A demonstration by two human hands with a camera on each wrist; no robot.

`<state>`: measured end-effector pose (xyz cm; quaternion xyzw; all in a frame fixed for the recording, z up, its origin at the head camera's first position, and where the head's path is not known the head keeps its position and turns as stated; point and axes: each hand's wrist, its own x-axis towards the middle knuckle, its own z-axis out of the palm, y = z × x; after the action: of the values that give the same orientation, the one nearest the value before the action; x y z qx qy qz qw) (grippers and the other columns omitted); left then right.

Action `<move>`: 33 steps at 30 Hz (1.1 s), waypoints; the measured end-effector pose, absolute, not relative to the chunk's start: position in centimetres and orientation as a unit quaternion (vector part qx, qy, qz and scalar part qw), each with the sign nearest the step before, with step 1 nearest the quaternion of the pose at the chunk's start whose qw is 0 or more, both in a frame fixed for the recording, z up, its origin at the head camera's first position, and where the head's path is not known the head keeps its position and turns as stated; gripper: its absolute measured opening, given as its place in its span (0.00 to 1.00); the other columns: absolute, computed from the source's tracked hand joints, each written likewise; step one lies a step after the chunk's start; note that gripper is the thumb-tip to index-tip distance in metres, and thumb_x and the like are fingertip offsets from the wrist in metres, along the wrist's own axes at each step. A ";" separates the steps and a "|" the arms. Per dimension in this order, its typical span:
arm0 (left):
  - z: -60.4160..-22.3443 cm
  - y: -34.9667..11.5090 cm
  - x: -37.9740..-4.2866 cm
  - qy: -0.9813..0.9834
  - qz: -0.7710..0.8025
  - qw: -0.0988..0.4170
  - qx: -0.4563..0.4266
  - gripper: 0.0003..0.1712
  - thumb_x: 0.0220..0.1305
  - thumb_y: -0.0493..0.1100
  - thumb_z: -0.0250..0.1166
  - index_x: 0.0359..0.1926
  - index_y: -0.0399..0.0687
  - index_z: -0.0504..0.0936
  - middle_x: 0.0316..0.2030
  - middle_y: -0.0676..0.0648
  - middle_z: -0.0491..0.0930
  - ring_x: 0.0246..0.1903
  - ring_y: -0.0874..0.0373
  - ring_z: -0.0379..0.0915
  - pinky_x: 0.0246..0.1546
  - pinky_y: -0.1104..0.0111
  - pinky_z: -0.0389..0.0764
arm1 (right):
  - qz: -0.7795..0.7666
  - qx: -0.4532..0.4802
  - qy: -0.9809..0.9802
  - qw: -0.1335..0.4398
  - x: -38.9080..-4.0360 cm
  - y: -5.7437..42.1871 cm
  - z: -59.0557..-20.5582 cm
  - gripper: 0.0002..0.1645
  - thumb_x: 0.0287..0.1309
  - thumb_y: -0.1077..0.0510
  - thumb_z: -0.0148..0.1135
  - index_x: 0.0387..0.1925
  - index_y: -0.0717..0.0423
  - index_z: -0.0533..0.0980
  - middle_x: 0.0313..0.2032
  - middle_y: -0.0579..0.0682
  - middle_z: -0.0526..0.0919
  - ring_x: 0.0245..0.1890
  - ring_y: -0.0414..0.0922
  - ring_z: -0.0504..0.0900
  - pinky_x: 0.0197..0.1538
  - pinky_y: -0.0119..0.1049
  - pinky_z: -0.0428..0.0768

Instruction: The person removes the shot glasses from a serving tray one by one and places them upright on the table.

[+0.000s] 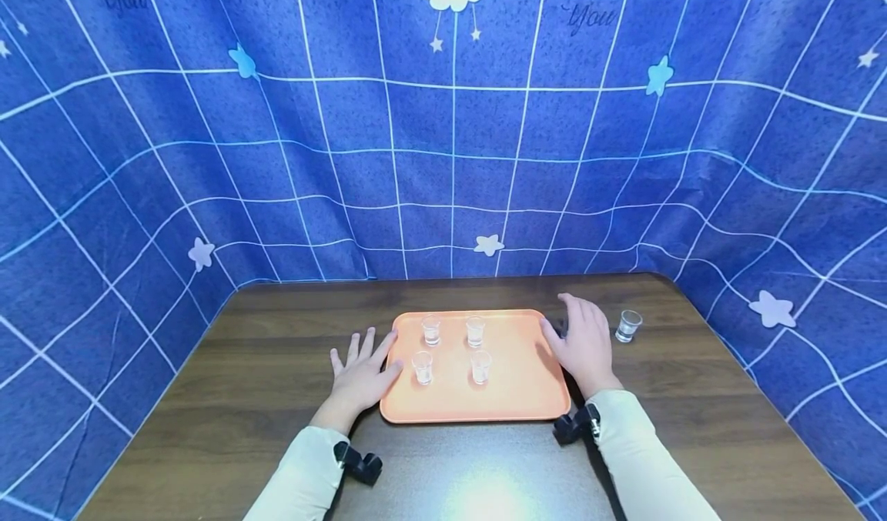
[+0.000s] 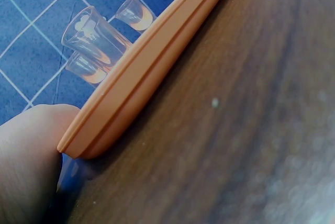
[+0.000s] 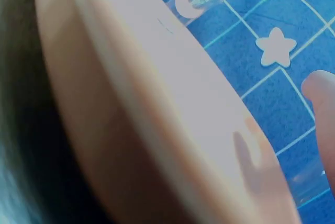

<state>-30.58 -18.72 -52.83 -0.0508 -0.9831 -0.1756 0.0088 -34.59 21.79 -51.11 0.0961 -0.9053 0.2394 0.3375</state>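
An orange tray lies on the table, carrying several small clear shot glasses in two rows toward its left side. My left hand is at the tray's left edge, fingers spread and thumb over the rim; the left wrist view shows the thumb against the tray's corner. At the right edge is my right hand, thumb and forefinger apart. In the right wrist view a clear glass shows partly behind a finger, beyond the tray rim. Another shot glass stands on the table right of this hand.
The dark wood table extends around the tray. A blue curtain with white grid lines and stars encloses its back and sides. Black wrist mounts sit on both sleeves, and light glares off the table's front.
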 end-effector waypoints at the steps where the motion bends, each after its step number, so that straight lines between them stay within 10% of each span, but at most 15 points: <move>1: -52.8 -18.7 -30.6 -0.983 -0.176 0.009 -0.051 0.38 0.73 0.67 0.48 0.80 0.67 0.55 0.80 0.39 0.45 0.78 0.34 0.31 0.66 0.29 0.25 | 0.238 0.100 -0.906 0.336 -34.6 21.6 -51.0 0.35 0.59 0.42 0.67 0.60 0.59 0.73 0.54 0.62 0.80 0.59 0.62 0.73 0.66 0.59 0.63; 33: -52.7 -18.7 -30.4 -0.983 -0.179 0.008 -0.047 0.38 0.73 0.66 0.48 0.80 0.66 0.55 0.80 0.39 0.45 0.78 0.34 0.31 0.66 0.29 0.25 | 0.286 0.161 -0.922 0.207 -34.7 15.3 -49.4 0.36 0.57 0.39 0.69 0.63 0.50 0.73 0.47 0.54 0.86 0.59 0.58 0.73 0.68 0.54 0.62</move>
<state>-30.39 -18.73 -52.66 -0.0473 -0.9828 -0.1785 0.0076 -34.74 15.32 -49.42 0.1606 -0.9216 0.2862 0.2074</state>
